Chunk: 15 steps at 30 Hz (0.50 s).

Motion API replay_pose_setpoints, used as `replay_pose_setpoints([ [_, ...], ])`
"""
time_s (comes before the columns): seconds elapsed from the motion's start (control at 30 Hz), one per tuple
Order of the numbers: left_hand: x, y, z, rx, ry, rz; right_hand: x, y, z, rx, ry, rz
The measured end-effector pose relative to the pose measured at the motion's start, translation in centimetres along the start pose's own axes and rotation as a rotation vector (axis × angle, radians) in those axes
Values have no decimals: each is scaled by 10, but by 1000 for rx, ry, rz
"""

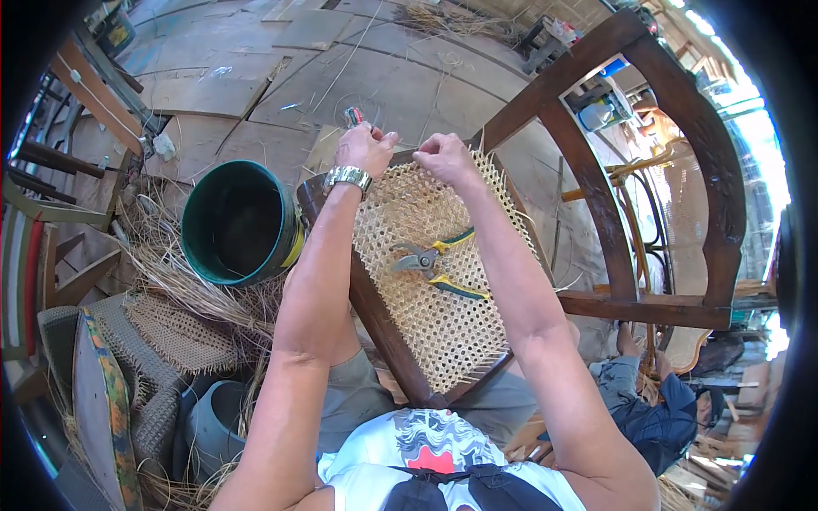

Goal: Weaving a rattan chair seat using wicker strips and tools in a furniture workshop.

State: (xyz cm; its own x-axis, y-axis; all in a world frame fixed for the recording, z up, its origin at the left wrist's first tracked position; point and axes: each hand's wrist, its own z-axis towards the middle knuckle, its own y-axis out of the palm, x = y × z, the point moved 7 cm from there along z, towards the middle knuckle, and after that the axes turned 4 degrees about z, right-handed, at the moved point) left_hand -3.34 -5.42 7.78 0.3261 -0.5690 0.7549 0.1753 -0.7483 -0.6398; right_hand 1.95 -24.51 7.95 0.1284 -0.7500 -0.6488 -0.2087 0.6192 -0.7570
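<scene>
Floor (341,72); hands (364,153) (446,160) at cane seat (409,213)

Behind the left hand (365,153) sits a shiny metal-link wristwatch (348,177), and the person wears a white shirt (362,479) with a grey-and-black print (439,430) and red patch (432,461), dark straps (417,492) at its near side and grey legwear (351,399)

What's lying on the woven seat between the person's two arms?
Clippers with yellow and green handles. The head view shows them there, on top of the woven seat.
</scene>
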Motion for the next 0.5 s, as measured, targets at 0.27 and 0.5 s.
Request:
replay_pose_setpoints([
  [0.27, 3, 1, -1, -29, -18, 29, 7, 1, 2, -193, 47, 217],
  [0.5, 3, 6, 2, -21, -2, 51, -1, 5, -4, -38, -93, -29],
])
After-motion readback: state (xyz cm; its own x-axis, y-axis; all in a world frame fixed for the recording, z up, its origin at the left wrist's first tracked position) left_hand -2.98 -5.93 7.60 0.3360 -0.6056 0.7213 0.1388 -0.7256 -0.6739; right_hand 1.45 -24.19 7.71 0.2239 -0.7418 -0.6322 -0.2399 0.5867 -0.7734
